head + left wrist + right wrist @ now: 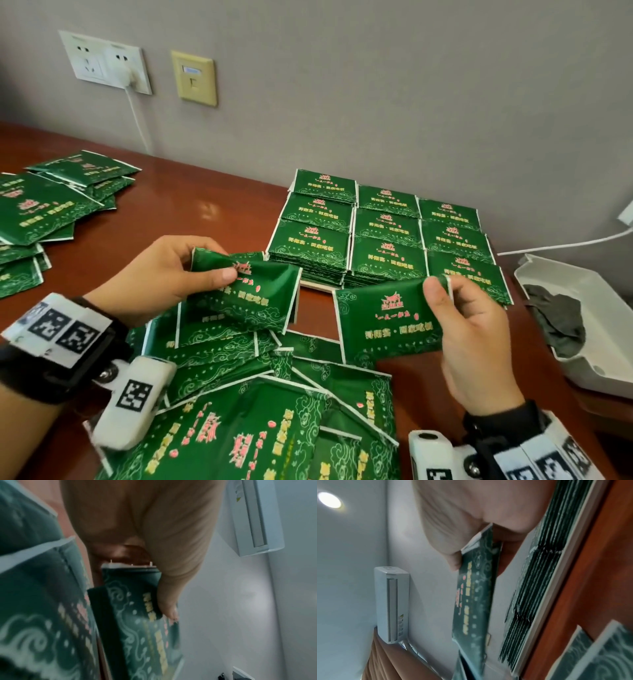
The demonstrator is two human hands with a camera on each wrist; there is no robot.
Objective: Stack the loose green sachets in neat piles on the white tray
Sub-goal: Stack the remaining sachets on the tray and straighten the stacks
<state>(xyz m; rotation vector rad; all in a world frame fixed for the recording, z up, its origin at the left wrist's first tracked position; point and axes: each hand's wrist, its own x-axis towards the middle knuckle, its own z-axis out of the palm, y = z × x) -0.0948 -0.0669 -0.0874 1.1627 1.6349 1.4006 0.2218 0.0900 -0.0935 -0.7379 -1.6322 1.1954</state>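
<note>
Green foil sachets lie in three groups on a brown table (191, 192): nine squared piles (383, 236) on the white tray (317, 285), whose edge shows only as a pale strip under the stacks; a loose heap (260, 394) at the near edge, directly below the hands; and a second scatter (44, 212) well apart at the far left. Left hand (171, 270) pinches one sachet (246, 294) by its upper corner, thumb on the printed face and fingers curled behind, so the packet hangs tilted above the heap. Right hand (476, 339) pinches another sachet (383, 322) at its top right corner in the same way — held just in front of the tray's near row, face up and roughly level, probably so its print and edges can be matched to a pile before release. Both wrist views confirm a thumb-and-finger grip on a single packet each. Corner grips likely keep the flat faces free for alignment; taking one per hand lets two piles be fed in turn. At far right sits a white tub (589, 329) with dark cloth (555, 318) inside — apparently no part of the task. Much loose stock remains, so the work appears mid-course.
</note>
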